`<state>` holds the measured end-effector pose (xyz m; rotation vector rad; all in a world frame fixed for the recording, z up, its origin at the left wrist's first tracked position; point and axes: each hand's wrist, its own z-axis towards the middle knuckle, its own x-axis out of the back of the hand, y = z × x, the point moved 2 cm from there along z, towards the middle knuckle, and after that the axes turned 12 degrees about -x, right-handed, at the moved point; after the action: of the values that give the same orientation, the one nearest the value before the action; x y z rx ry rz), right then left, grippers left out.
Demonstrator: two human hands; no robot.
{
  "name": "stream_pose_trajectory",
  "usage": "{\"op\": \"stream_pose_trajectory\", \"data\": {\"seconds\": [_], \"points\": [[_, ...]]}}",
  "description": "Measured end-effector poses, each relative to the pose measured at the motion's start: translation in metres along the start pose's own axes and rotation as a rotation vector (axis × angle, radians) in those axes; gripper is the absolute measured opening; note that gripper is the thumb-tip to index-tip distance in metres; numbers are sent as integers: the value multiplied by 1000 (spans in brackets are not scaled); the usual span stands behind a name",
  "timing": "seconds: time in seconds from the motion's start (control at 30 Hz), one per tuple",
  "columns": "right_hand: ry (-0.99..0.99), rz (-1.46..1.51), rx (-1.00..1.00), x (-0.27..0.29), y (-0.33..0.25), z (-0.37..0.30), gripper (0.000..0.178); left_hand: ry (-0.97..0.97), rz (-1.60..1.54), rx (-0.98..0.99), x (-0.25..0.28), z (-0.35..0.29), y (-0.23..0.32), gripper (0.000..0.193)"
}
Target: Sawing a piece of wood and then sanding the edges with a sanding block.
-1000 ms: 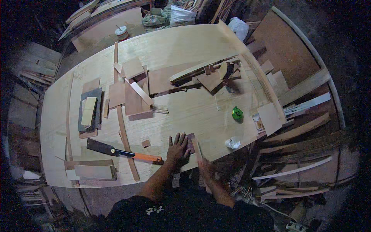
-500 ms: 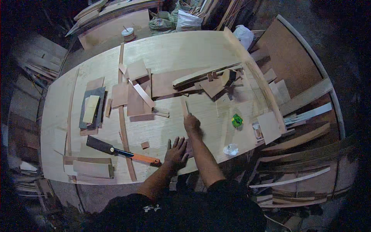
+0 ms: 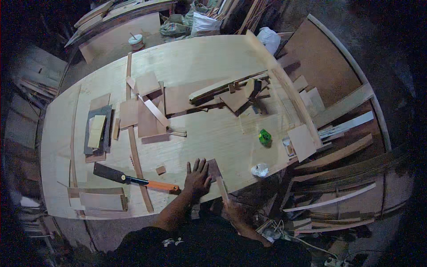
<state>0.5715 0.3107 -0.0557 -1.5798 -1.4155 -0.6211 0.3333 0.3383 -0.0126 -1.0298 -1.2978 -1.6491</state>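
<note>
My left hand (image 3: 197, 177) lies flat near the front edge of the big plywood sheet, its fingers spread. Partly under and beside its fingers is a small brown wood piece (image 3: 214, 167). My right hand (image 3: 234, 212), low beyond the front edge, is closed around one end of a narrow pale wooden strip (image 3: 222, 188). The strip's other end reaches up to the brown piece, beside my left hand; I cannot tell whether they touch. Left of my hands lies a hand saw (image 3: 133, 180) with a dark blade and an orange handle. A small brown block (image 3: 160, 170) sits above the saw.
On the plywood sheet (image 3: 200, 58) lie stacked thin boards (image 3: 151, 120), long strips (image 3: 135, 169), a dark sanding sheet or board (image 3: 105, 129) and a green tape measure (image 3: 265, 137). A crumpled clear plastic piece (image 3: 259, 170) is near the front edge. Offcuts (image 3: 333, 164) crowd the right.
My right hand has drawn back toward me past the sheet's front edge, bringing the wooden strip with it. My left hand stays flat at the brown piece. The whole view has shifted slightly.
</note>
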Motion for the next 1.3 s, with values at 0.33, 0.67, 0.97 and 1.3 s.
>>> {"op": "stream_pose_trajectory", "data": {"seconds": [0.33, 0.67, 0.97, 1.3], "points": [[364, 50, 146, 71, -193, 243, 33, -27, -4, -23, 2, 8, 8, 68], [203, 179, 110, 48, -128, 133, 33, 24, -7, 31, 5, -7, -3, 64], [303, 33, 138, -45, 9, 30, 31, -12, -1, 1, 1, 1, 1, 66], [232, 100, 75, 89, -208, 263, 36, -27, 4, 3, 0, 14, 9, 69]]}}
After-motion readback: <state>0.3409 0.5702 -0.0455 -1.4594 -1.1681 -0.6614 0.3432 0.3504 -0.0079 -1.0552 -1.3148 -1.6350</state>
